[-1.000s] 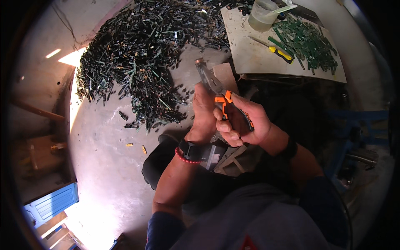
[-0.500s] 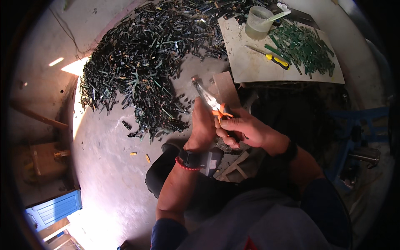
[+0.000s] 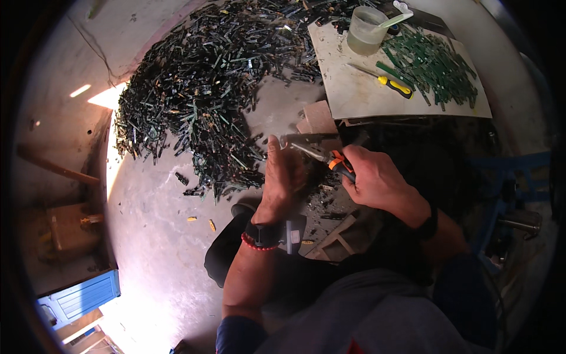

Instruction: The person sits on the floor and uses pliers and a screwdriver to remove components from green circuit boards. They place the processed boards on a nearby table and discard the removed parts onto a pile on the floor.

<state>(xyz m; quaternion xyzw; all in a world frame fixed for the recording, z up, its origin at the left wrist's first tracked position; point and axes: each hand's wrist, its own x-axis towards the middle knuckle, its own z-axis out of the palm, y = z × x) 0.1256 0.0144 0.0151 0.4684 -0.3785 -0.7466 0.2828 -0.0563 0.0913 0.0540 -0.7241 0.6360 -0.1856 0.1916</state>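
Note:
My right hand (image 3: 377, 180) is wrapped round the black and orange handles of a pair of pliers (image 3: 339, 164), whose metal jaws point left. Just above those jaws lies a long dark strip (image 3: 315, 137); whether the jaws grip it is unclear. My left hand (image 3: 280, 183) is raised beside the strip's left end, thumb pointing up. Its other fingers are smeared by motion, so its hold on the strip cannot be made out. Past my hands, a big heap of dark thin strips (image 3: 200, 100) covers the floor.
On a pale board (image 3: 354, 103) at the far right are a plastic cup (image 3: 362, 41) of liquid, a white-handled brush (image 3: 394, 21), a yellow and black screwdriver (image 3: 394, 86) and a pile of green strips (image 3: 433, 71). A brown block (image 3: 319, 118) lies before it. Blue stool (image 3: 519, 183) at right.
The pliers have swung from pointing up-left to nearly level and moved slightly right with my right hand. The strip has turned from slanted to level. My left hand has shifted a little.

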